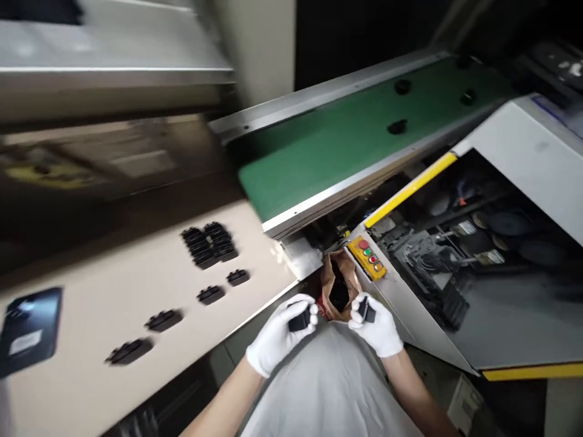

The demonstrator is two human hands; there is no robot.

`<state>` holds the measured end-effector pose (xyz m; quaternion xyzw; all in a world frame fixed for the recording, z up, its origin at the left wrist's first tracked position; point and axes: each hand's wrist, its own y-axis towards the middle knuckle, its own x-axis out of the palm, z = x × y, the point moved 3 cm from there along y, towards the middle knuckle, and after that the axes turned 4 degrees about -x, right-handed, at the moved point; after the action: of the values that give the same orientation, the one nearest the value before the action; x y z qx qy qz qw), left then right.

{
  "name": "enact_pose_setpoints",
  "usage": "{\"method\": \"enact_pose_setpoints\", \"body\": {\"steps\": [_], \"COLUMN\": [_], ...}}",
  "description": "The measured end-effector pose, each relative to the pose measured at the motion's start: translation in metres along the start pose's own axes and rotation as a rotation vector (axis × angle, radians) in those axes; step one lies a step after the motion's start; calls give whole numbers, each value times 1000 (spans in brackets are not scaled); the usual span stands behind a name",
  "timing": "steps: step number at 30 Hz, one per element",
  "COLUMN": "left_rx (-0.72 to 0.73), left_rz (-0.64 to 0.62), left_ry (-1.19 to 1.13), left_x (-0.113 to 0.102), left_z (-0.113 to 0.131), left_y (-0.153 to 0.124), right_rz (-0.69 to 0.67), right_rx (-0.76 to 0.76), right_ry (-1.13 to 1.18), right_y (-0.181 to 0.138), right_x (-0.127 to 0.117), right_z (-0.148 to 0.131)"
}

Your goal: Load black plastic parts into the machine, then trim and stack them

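- Your left hand [282, 332] sits low at your chest, gloved fingers clamped round a black part [300, 319].
- Your right hand [377, 331] is level with it, fingers pinching a second part [367, 309].
- An open bag [339, 280] stands just beyond, between both hands, with the button box [368, 258] behind it.
- Loose parts [210, 244] lie on the table [113, 273] to your left, below the belt [328, 145].

A factory production floor, shown by a green conveyor belt [337, 145] carrying black parts, an open machine housing [478, 243], a yellow push-button control box [368, 257], and moulded black pieces [209, 244] on a worktop [91, 340].
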<state>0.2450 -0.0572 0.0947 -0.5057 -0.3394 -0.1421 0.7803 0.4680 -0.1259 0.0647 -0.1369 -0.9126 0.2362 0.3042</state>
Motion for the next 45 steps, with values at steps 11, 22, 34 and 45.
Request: {"method": "enact_pose_setpoints", "body": {"steps": [11, 22, 34, 45], "left_rx": [530, 463, 616, 722], "left_rz": [-351, -511, -642, -642], "left_ry": [759, 992, 1178, 1199], "left_x": [353, 472, 470, 449], "left_z": [-54, -115, -105, -111], "left_y": [239, 396, 385, 398], "right_rz": [733, 743, 772, 833], "right_rx": [-912, -884, -896, -940], "right_ry": [-560, -658, -758, -709], "right_y": [-43, 50, 37, 40], "right_x": [-211, -335, -328, -331], "right_z": [-275, -327, -331, -313]}}
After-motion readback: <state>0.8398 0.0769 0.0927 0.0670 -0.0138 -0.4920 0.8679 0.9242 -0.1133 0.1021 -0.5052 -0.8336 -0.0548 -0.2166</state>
